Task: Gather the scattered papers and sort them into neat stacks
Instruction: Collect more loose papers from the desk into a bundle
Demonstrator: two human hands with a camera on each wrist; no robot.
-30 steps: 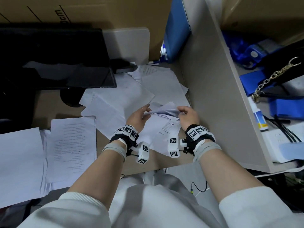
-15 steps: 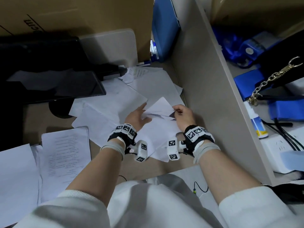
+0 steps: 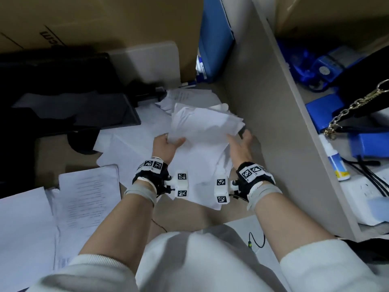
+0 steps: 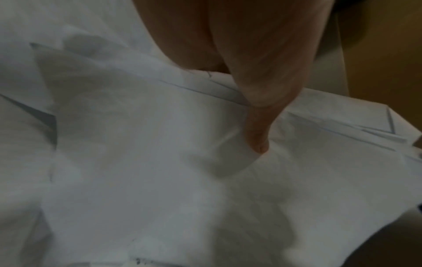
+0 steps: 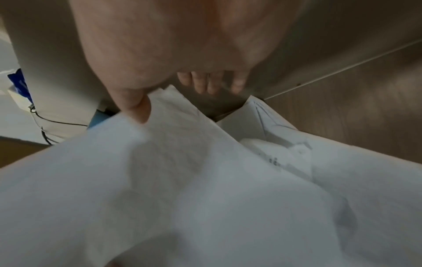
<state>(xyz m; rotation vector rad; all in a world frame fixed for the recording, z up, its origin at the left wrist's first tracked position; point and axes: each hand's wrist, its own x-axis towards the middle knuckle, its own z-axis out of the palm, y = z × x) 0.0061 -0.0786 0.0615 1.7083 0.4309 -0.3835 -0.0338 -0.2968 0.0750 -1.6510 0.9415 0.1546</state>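
A loose bundle of white papers (image 3: 202,125) is raised over the desk beside the partition. My left hand (image 3: 168,144) grips its near left edge; in the left wrist view the thumb (image 4: 258,126) presses down on the papers (image 4: 160,162). My right hand (image 3: 240,142) holds the right edge. In the right wrist view its thumb (image 5: 134,106) lies on the top sheet (image 5: 182,180) and the fingers (image 5: 205,83) reach underneath. More sheets (image 3: 130,148) lie scattered beneath. A printed sheet (image 3: 88,192) and a white stack (image 3: 23,232) lie at the left.
A grey partition wall (image 3: 273,123) stands close to the right of my right hand. A black monitor (image 3: 63,102) and its round base occupy the back left of the brown desk (image 3: 52,152). A blue folder (image 3: 214,39) and a cardboard box (image 3: 84,17) stand behind.
My hands, close together on a single folded sheet before, have spread apart to the two sides of a thicker bundle, which is now lifted and farther from me.
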